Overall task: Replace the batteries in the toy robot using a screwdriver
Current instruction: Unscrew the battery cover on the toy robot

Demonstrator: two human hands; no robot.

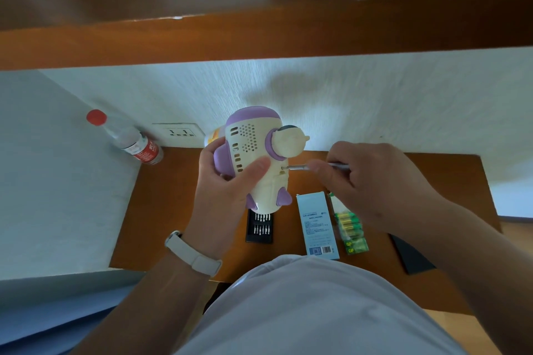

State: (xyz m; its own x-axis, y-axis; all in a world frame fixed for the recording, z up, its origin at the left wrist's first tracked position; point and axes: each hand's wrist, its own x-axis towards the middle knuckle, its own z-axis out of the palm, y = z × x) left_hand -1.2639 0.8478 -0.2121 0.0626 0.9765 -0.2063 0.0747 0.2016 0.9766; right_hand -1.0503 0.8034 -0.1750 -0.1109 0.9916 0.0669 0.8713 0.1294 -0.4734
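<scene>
A cream and purple toy robot (253, 141) is held above the wooden table, its back with speaker holes facing me. My left hand (225, 181) grips its body from the left, thumb across the back. My right hand (369, 181) pinches a thin silver screwdriver (300, 166) held level. Its tip sits at a small hole on the toy's lower back. Under my right hand lies a pack of green batteries (350, 232).
On the table (161, 210) lie a black tray of screwdriver bits (259, 228), a light blue box (317, 228) and a dark flat object (409, 256) at the right. A red-capped bottle (127, 138) stands back left by a wall socket (178, 132).
</scene>
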